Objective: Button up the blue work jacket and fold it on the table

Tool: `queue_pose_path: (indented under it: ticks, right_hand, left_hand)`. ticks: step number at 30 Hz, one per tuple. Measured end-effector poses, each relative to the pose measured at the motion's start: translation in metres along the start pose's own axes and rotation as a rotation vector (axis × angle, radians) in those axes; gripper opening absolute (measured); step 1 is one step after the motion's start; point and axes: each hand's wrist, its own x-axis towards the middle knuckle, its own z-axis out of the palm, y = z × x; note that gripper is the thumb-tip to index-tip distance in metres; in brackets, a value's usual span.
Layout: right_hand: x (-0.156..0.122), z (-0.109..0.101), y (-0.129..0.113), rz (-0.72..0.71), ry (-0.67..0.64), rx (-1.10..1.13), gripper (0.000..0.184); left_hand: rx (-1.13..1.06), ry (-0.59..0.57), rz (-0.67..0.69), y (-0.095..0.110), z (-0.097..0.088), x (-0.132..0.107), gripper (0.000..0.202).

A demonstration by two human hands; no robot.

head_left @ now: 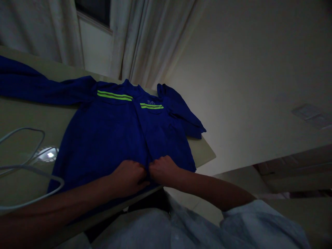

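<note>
Gripping the blue jacket (109,128) by its lower front, the left hand (129,176) and the right hand (163,170) come together where the two front panels meet. Both are curled into loose fists on the cloth, knuckles facing each other; whether they actually touch, I cannot tell, and the fingertips are hidden.

The step in hand looks like bringing the bottom ends of the front edges together. Any fastener there is covered by the fingers. As I judge it, the next move calls for lining up the two edges evenly between the hands and holding the hem firm, so that one panel does not slide over the other.

The jacket lies front side up on the table (24,116), its hem under the hands and its collar directly beyond them. The front seam runs away from the knuckles, between two pairs of green stripes (114,95). One sleeve stretches far out beyond the left hand; the other bends down beyond the right hand, near the table's corner. A pale cable (44,173) loops to the left of the left hand, above its forearm. Curtains (153,38) hang well beyond the collar.
</note>
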Motion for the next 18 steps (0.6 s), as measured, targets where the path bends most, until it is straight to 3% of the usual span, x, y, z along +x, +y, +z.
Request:
queue_pose_path:
  ticks: [2,6,13,18]
  right_hand:
    - [0.001,0.005,0.0,-0.071,0.067,-0.047,0.024]
    - [0.005,0.016,0.01,-0.083,0.167,-0.08,0.024]
    - [0.01,0.014,0.032,-0.128,0.132,0.107,0.017]
    - [0.008,0.0,0.037,-0.188,0.107,0.008,0.016]
  left_hand:
    - [-0.01,-0.002,0.008,0.0,-0.001,0.0,0.027]
    - [-0.056,0.023,-0.005,0.0,0.001,0.0,0.03]
    - [-0.05,0.042,-0.101,0.004,0.009,0.003,0.032]
    - [-0.087,0.097,-0.031,0.005,0.011,0.002,0.02]
